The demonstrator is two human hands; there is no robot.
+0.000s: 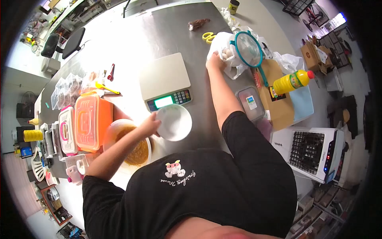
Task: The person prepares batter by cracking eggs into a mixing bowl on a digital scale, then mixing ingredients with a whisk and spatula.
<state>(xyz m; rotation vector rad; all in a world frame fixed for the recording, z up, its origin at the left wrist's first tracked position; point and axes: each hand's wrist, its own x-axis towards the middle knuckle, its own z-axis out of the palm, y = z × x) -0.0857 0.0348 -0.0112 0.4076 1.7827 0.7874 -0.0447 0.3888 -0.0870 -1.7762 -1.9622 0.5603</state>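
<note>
My left hand (150, 124) grips the rim of a white bowl (174, 122), which looks empty and is held just in front of the digital scale (165, 77). The scale's display glows green and its plate carries nothing. My right hand (215, 62) is at the left side of a white plastic bag (219, 43), with its fingers against the bag and partly hidden. Pale, egg-like round items (227, 53) show in the bag's opening. Under my left forearm is a large bowl of brown mixture (139, 153).
A teal-rimmed strainer (248, 48) leans by the bag, near a yellow oil bottle (292, 82) and a cardboard box (278, 111). Yellow scissors (208, 38) lie beyond. Orange container (89, 122), yellow spoon (106, 88) and red measuring spoons (111, 72) are on the left.
</note>
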